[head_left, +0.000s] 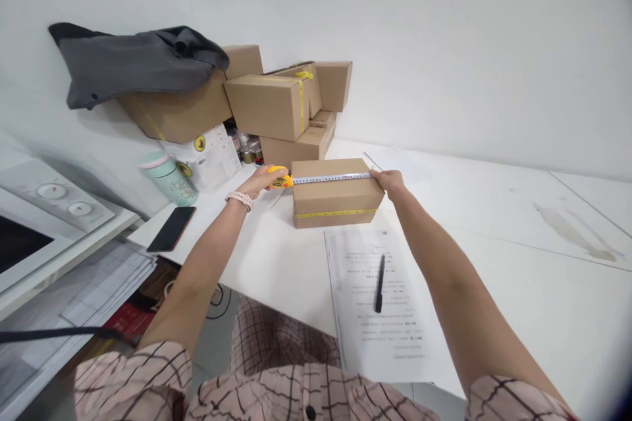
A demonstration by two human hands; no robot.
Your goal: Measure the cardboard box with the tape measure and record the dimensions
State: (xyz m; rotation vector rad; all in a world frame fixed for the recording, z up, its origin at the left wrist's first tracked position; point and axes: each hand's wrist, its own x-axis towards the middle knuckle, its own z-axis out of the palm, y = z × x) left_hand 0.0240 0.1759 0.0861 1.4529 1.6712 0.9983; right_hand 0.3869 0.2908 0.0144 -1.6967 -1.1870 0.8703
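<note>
A small cardboard box (336, 200) with a yellow strap sits on the white table (494, 263). A tape measure blade (330, 178) is stretched across the box's top. My left hand (261, 181) is closed on the yellow tape measure case (280, 179) at the box's left end. My right hand (390, 181) pinches the blade's tip at the box's right corner. A printed sheet (380, 302) with a black pen (379, 284) on it lies in front of the box.
Stacked cardboard boxes (276, 105) stand at the back against the wall, a grey garment (133, 62) draped over one. A mint bottle (170, 177), a white package (212, 158) and a black phone (171, 228) lie at left. A white appliance (44, 223) stands far left.
</note>
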